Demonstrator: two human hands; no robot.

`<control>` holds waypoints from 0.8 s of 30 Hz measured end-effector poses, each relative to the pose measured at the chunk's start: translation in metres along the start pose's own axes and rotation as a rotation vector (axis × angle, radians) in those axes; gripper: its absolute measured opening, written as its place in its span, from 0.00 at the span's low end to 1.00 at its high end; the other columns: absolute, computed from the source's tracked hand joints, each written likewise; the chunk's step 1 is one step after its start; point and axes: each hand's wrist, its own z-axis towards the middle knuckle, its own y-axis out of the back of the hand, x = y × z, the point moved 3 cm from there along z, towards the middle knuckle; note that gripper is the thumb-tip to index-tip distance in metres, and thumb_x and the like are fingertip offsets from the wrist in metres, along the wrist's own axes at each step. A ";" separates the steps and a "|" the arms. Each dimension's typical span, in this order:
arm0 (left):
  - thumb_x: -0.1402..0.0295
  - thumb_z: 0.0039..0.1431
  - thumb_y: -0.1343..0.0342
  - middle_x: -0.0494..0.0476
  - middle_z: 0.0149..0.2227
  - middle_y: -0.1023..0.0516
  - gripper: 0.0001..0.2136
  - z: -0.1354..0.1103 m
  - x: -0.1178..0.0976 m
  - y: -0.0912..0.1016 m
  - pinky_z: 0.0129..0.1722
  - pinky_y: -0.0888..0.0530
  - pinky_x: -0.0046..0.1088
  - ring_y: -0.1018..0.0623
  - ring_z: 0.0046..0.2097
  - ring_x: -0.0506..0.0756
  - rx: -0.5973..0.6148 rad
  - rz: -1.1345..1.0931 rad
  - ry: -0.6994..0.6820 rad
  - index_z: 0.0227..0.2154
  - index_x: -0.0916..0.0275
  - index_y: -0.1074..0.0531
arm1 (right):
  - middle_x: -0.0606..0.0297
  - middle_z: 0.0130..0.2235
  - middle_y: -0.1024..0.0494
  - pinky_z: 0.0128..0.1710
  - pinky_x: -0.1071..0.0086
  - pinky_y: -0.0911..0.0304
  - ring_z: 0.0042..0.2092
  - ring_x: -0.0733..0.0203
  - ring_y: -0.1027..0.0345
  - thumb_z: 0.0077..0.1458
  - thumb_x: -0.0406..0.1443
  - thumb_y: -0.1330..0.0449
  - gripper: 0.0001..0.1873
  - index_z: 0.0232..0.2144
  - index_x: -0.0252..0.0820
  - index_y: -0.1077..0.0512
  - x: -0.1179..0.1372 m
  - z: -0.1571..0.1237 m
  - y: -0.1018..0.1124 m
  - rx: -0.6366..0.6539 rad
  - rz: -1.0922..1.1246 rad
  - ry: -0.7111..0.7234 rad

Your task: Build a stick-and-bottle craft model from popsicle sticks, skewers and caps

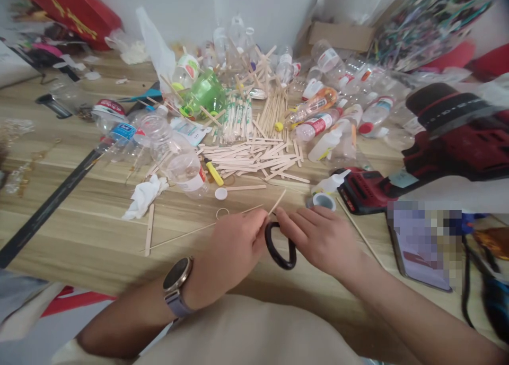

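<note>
My left hand (236, 245), with a watch (177, 275) on its wrist, is closed around a flat wooden craft stick (279, 199) whose far end sticks up past the fingers. Close beside it, my right hand (324, 240) is closed on black-handled scissors (287, 266). One handle loop shows below the fingers; the blades are mostly hidden between the hands. A thin bamboo skewer (183, 233) lies on the table left of my left hand. Another craft stick (149, 229) rests farther left. Just beyond my right hand sits a roll of tape (324, 200).
Loose craft sticks (246, 158) are piled ahead, with a yellow-handled tool (213, 172) at their near edge. Plastic bottles (320, 123) crowd the back. A red and black power tool (449, 147) stands at right, above a phone (421, 253). Crumpled tissue (146, 196) lies left.
</note>
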 end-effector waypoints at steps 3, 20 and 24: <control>0.73 0.66 0.58 0.52 0.22 0.28 0.13 -0.001 -0.002 -0.005 0.24 0.38 0.28 0.28 0.24 0.52 -0.129 0.158 -0.114 0.28 0.62 0.32 | 0.66 0.21 0.27 0.23 0.71 0.43 0.23 0.65 0.34 0.63 0.36 0.50 0.12 0.29 0.40 0.31 0.000 0.004 -0.004 0.049 0.342 -0.282; 0.74 0.66 0.58 0.52 0.23 0.27 0.12 0.000 -0.001 -0.006 0.24 0.37 0.27 0.28 0.24 0.52 -0.156 0.238 -0.172 0.30 0.63 0.31 | 0.70 0.17 0.30 0.22 0.72 0.41 0.20 0.65 0.36 0.63 0.39 0.50 0.15 0.26 0.42 0.33 -0.001 0.004 -0.010 0.171 0.576 -0.490; 0.72 0.65 0.55 0.51 0.24 0.25 0.10 0.003 0.001 -0.002 0.24 0.36 0.26 0.26 0.25 0.51 -0.029 0.034 -0.050 0.30 0.63 0.31 | 0.63 0.24 0.24 0.24 0.70 0.46 0.25 0.63 0.33 0.61 0.35 0.49 0.11 0.33 0.40 0.27 0.000 0.000 -0.003 -0.001 0.064 -0.120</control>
